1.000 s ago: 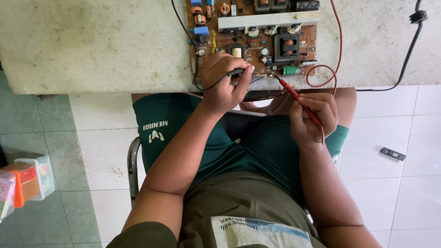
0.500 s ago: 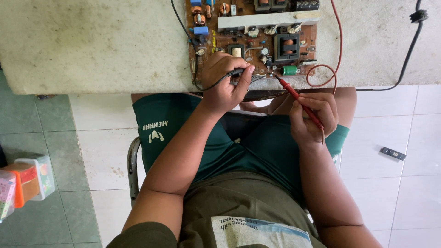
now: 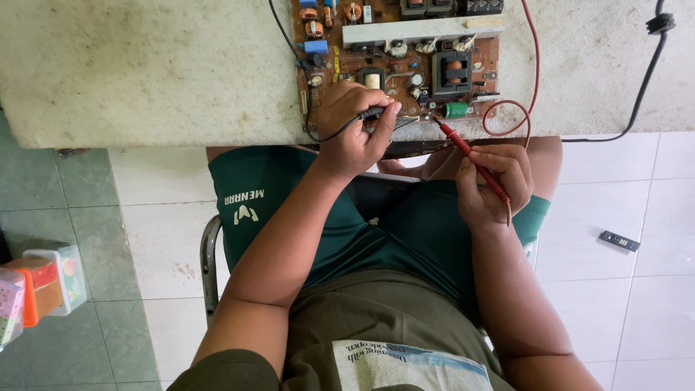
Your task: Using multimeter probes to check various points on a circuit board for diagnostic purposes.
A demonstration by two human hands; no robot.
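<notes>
So the left hand (image 3: 352, 130) is curled shut around a black multimeter probe (image 3: 373, 113), fingers wrapped over it with the tip end poking out past the thumb toward the right hand (image 3: 492, 185) — its black lead (image 3: 318, 134) loops out from under the palm and runs up along the board's edge. The hand is sitting right on the lower edge of a brown power supply circuit board (image 3: 402, 54), which lies on a pale stone-look tabletop (image 3: 145, 65). The right hand is pinched closed on a red probe (image 3: 470, 153), held like a pen, and the tip reaches up and away from the fingers to touch the board just beside a green capacitor (image 3: 456, 109). A red lead (image 3: 532, 65) curls in a loop just above that hand and heads off up the table. Further out past the right hand a black cable (image 3: 641, 87) crosses the tabletop — and down on the white floor tiles, well apart from everything, lies a small black flat part (image 3: 619, 241). Way over past the left arm there's a clear plastic box (image 3: 61, 279) with colourful stuff in it.
</notes>
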